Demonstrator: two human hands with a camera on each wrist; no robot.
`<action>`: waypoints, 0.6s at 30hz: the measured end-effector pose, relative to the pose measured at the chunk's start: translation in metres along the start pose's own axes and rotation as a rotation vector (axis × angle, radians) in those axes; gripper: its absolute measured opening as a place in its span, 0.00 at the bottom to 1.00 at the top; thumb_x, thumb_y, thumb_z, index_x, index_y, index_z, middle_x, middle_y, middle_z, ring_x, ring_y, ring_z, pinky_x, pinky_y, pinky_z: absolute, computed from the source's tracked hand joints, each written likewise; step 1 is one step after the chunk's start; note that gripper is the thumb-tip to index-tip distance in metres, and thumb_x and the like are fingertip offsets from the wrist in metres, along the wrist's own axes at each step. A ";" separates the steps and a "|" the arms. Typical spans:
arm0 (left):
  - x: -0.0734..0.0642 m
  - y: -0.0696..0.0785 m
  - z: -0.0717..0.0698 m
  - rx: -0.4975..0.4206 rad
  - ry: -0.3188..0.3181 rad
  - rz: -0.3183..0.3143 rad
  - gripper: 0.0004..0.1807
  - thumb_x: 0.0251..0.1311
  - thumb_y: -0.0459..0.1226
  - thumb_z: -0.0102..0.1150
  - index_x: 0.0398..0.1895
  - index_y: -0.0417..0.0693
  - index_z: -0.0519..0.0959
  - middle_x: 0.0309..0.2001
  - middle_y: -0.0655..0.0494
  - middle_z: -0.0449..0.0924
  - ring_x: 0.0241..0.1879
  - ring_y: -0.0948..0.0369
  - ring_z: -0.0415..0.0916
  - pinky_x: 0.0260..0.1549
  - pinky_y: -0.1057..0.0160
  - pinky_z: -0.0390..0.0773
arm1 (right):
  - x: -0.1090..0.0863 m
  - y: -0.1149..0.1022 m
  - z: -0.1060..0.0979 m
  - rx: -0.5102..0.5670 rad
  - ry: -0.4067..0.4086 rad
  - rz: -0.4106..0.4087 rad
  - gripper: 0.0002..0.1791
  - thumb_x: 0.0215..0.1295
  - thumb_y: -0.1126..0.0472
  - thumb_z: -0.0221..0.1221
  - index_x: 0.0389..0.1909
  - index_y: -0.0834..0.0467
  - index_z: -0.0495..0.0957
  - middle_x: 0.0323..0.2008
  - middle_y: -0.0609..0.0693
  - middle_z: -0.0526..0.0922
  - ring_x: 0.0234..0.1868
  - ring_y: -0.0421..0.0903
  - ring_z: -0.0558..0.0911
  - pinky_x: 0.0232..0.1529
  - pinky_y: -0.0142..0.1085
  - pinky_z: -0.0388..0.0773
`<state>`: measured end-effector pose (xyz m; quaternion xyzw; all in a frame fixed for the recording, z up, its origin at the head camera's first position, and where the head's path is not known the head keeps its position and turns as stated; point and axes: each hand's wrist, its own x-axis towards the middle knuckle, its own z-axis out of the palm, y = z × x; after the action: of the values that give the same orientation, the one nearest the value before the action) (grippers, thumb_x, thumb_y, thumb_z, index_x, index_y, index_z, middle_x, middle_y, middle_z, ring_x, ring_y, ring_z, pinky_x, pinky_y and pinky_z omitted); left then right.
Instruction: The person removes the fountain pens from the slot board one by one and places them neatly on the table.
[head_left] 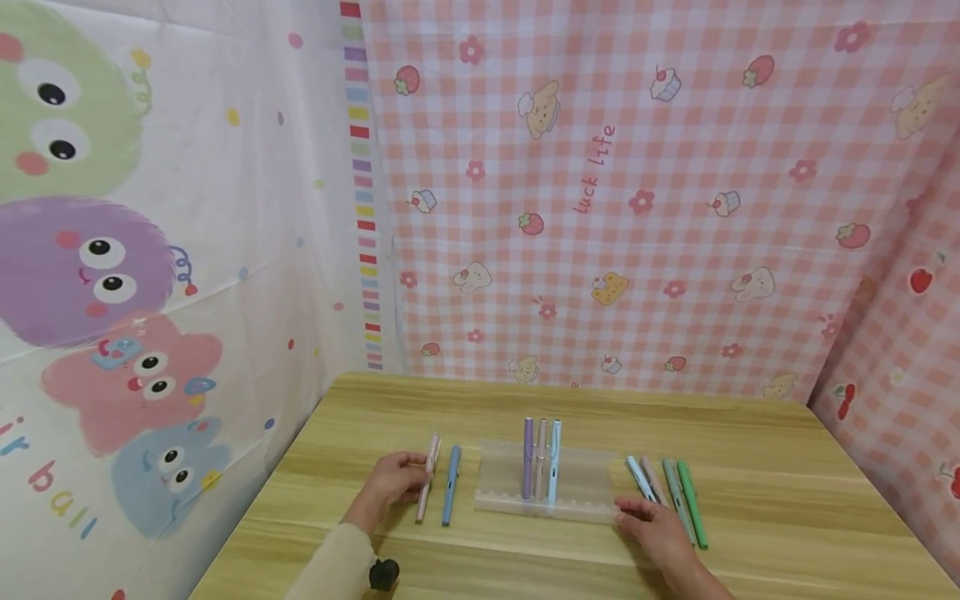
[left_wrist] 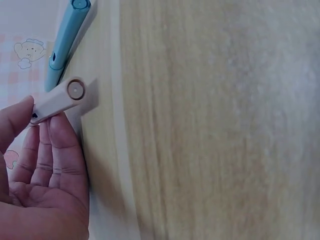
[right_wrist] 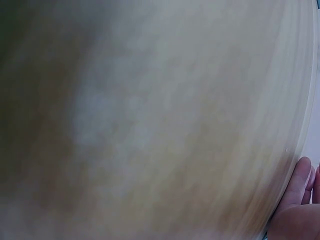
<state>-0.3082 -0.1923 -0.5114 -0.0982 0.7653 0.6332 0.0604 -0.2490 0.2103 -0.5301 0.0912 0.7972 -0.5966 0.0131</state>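
Note:
My left hand point(head_left: 393, 483) pinches a pale pink pen point(head_left: 430, 487) between thumb and fingertips, left of the rack. In the left wrist view the pen's round end point(left_wrist: 76, 90) points toward the camera. Just right of it lies a blue pen point(head_left: 452, 485). A clear pen rack point(head_left: 495, 471) with a notched front ledge holds a purple pen point(head_left: 528, 458), a brownish-pink pen point(head_left: 541, 471) and a light blue pen point(head_left: 554, 467), side by side. My right hand point(head_left: 660, 533) holds the rack's right end with thumb and fingers; the right wrist view shows only part of it.
Right of the rack, partly behind my right hand, lie a light blue pen point(head_left: 637, 475), a pink pen point(head_left: 652, 473), a grey-green pen point(head_left: 675, 492) and a green pen point(head_left: 692, 500). The wooden table point(head_left: 787, 500) meets patterned cloth point(head_left: 600, 317) at its back.

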 end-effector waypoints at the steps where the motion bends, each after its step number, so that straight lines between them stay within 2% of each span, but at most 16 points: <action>1: 0.000 0.000 0.000 0.001 0.001 -0.006 0.19 0.55 0.25 0.64 0.51 0.32 0.77 0.32 0.50 0.81 0.30 0.58 0.76 0.29 0.62 0.80 | 0.000 0.000 0.000 0.000 0.003 0.002 0.15 0.64 0.70 0.62 0.50 0.73 0.79 0.42 0.55 0.84 0.39 0.40 0.79 0.38 0.31 0.79; 9: -0.001 -0.002 0.001 0.020 -0.017 0.000 0.19 0.55 0.27 0.65 0.51 0.33 0.78 0.30 0.53 0.81 0.29 0.60 0.77 0.25 0.63 0.79 | -0.001 -0.001 0.000 0.005 0.006 0.003 0.16 0.64 0.71 0.63 0.50 0.74 0.79 0.41 0.55 0.84 0.38 0.40 0.79 0.36 0.30 0.79; 18: -0.003 0.001 0.005 0.057 -0.008 0.004 0.16 0.54 0.25 0.65 0.48 0.32 0.79 0.28 0.53 0.82 0.27 0.60 0.76 0.23 0.64 0.78 | -0.002 -0.001 0.001 0.008 0.012 -0.002 0.15 0.63 0.71 0.63 0.49 0.74 0.79 0.41 0.55 0.84 0.38 0.40 0.79 0.36 0.30 0.79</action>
<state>-0.3053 -0.1866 -0.5108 -0.0922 0.7829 0.6118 0.0649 -0.2477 0.2090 -0.5291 0.0941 0.7950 -0.5992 0.0073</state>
